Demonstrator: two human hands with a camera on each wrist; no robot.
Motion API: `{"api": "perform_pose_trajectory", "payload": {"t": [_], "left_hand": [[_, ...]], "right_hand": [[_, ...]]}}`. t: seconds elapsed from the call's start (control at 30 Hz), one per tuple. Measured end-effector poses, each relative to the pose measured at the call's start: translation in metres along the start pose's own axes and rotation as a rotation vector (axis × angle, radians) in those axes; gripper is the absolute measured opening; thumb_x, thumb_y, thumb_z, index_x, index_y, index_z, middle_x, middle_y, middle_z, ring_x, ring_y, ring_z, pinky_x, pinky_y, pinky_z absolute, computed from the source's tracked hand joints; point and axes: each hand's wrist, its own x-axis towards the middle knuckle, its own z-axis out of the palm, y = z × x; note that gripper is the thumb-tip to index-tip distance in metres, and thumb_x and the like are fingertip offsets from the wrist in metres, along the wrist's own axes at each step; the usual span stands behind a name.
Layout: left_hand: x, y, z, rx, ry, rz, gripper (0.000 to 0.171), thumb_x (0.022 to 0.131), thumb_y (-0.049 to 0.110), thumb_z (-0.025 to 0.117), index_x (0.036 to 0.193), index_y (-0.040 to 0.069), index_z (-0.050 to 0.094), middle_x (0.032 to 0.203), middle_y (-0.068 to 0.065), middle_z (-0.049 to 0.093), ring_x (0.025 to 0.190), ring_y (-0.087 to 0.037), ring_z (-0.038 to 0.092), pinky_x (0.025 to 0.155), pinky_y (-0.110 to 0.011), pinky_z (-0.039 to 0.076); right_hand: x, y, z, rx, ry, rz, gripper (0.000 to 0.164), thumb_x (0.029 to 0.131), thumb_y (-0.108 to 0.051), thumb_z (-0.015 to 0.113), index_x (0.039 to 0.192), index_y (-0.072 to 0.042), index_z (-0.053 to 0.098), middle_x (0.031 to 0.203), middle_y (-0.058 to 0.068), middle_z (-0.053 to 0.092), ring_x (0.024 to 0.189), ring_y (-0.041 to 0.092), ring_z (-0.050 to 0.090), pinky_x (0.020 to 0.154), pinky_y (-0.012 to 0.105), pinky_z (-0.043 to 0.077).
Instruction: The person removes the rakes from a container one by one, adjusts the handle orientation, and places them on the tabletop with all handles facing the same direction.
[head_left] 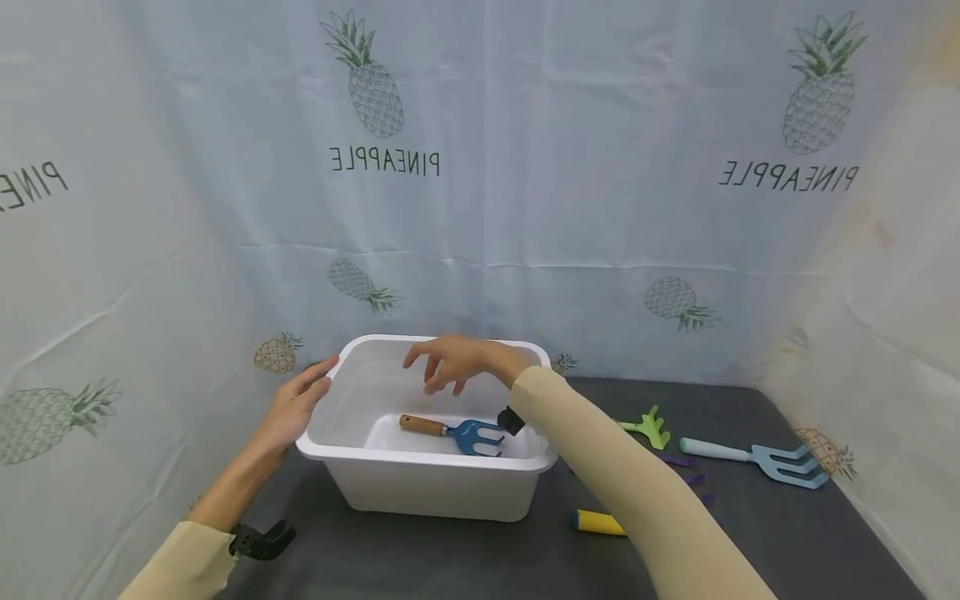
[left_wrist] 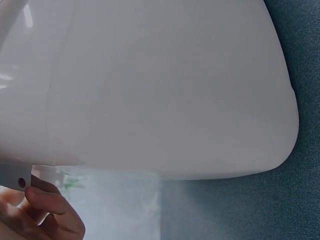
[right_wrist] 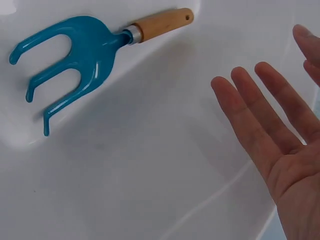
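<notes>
A white plastic basin (head_left: 435,487) stands on the dark table. My left hand (head_left: 295,407) grips its left rim; in the left wrist view the curled fingers (left_wrist: 55,205) hold the rim's edge, beside a small hole. Inside the basin lies a hand fork (head_left: 472,437) with blue tines and a wooden handle, its handle pointing left in the head view. Above it my right hand (head_left: 459,360) hovers over the basin with nothing in it. The right wrist view shows its fingers (right_wrist: 242,112) extended and apart from the hand fork (right_wrist: 95,52).
Right of the basin lie a green hand rake (head_left: 652,428), a pale blue hand fork (head_left: 783,463), some purple tines (head_left: 696,480) and a yellow handle (head_left: 598,522). My right sleeve (head_left: 622,475) partly covers these tools. A pineapple-print curtain (head_left: 525,208) hangs behind and beside the table.
</notes>
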Motion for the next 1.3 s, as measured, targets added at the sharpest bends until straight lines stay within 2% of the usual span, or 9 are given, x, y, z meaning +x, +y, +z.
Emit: {"api": "perform_pose_trajectory", "payload": {"t": [0.17, 0.23, 0.47, 0.63, 0.73, 0.93, 1.13, 1.3], "left_hand": [[0.000, 0.001, -0.001, 0.005, 0.000, 0.007, 0.055, 0.113, 0.035, 0.037, 0.163, 0.015, 0.032, 0.167, -0.021, 0.033, 0.139, -0.045, 0.052, 0.082, -0.019, 0.053], [0.001, 0.001, 0.000, -0.001, -0.002, 0.011, 0.055, 0.113, 0.035, 0.038, 0.163, 0.015, 0.033, 0.166, -0.022, 0.035, 0.136, -0.045, 0.054, 0.081, -0.021, 0.054], [0.004, 0.001, 0.003, -0.007, -0.011, 0.020, 0.055, 0.112, 0.034, 0.039, 0.163, 0.015, 0.033, 0.166, -0.021, 0.034, 0.136, -0.044, 0.055, 0.081, -0.021, 0.055], [0.003, 0.003, 0.003, 0.001, -0.007, 0.017, 0.054, 0.112, 0.032, 0.039, 0.163, 0.013, 0.033, 0.168, -0.018, 0.031, 0.142, -0.044, 0.049, 0.087, -0.021, 0.053], [0.002, 0.003, 0.003, 0.005, -0.009, 0.012, 0.055, 0.112, 0.033, 0.038, 0.163, 0.014, 0.032, 0.169, -0.018, 0.030, 0.143, -0.044, 0.048, 0.089, -0.024, 0.053], [0.001, 0.002, 0.002, -0.012, -0.008, 0.008, 0.054, 0.112, 0.033, 0.039, 0.163, 0.015, 0.032, 0.167, -0.020, 0.033, 0.137, -0.044, 0.053, 0.081, -0.021, 0.055], [0.001, -0.001, 0.001, -0.024, -0.005, 0.011, 0.054, 0.112, 0.033, 0.039, 0.163, 0.015, 0.033, 0.168, -0.019, 0.032, 0.138, -0.043, 0.052, 0.081, -0.020, 0.054], [0.000, -0.001, 0.000, -0.016, -0.004, 0.010, 0.055, 0.113, 0.034, 0.039, 0.163, 0.015, 0.032, 0.168, -0.020, 0.031, 0.139, -0.044, 0.051, 0.081, -0.019, 0.054]], "right_hand": [[0.009, 0.009, 0.010, 0.044, -0.037, 0.026, 0.055, 0.098, -0.013, 0.070, 0.149, -0.026, 0.051, 0.133, 0.016, 0.065, 0.115, 0.030, 0.069, 0.082, 0.044, 0.063], [0.012, 0.012, 0.014, 0.025, -0.050, 0.025, 0.056, 0.099, -0.012, 0.069, 0.150, -0.025, 0.050, 0.131, 0.015, 0.065, 0.116, 0.030, 0.068, 0.079, 0.042, 0.063], [0.018, 0.019, 0.024, -0.056, -0.045, 0.034, 0.056, 0.098, -0.012, 0.070, 0.149, -0.022, 0.051, 0.120, 0.007, 0.069, 0.101, 0.016, 0.066, 0.073, 0.039, 0.064], [0.024, 0.023, 0.028, -0.064, -0.052, 0.027, 0.055, 0.099, -0.014, 0.070, 0.150, -0.022, 0.051, 0.123, 0.010, 0.068, 0.100, 0.016, 0.067, 0.074, 0.039, 0.064], [0.029, 0.027, 0.031, -0.061, -0.045, 0.024, 0.054, 0.099, -0.013, 0.068, 0.150, -0.024, 0.051, 0.122, 0.008, 0.067, 0.100, 0.016, 0.066, 0.073, 0.038, 0.063], [0.034, 0.034, 0.041, -0.041, -0.062, 0.044, 0.057, 0.097, -0.014, 0.071, 0.149, -0.026, 0.051, 0.116, 0.002, 0.069, 0.098, 0.020, 0.070, 0.072, 0.036, 0.063], [0.036, 0.038, 0.049, 0.003, -0.079, 0.038, 0.057, 0.099, -0.011, 0.068, 0.151, -0.021, 0.049, 0.125, 0.010, 0.068, 0.104, 0.026, 0.070, 0.079, 0.042, 0.063], [0.039, 0.040, 0.056, 0.017, -0.054, 0.024, 0.058, 0.098, -0.012, 0.069, 0.151, -0.022, 0.050, 0.133, 0.013, 0.067, 0.102, 0.019, 0.067, 0.084, 0.043, 0.062]]}}
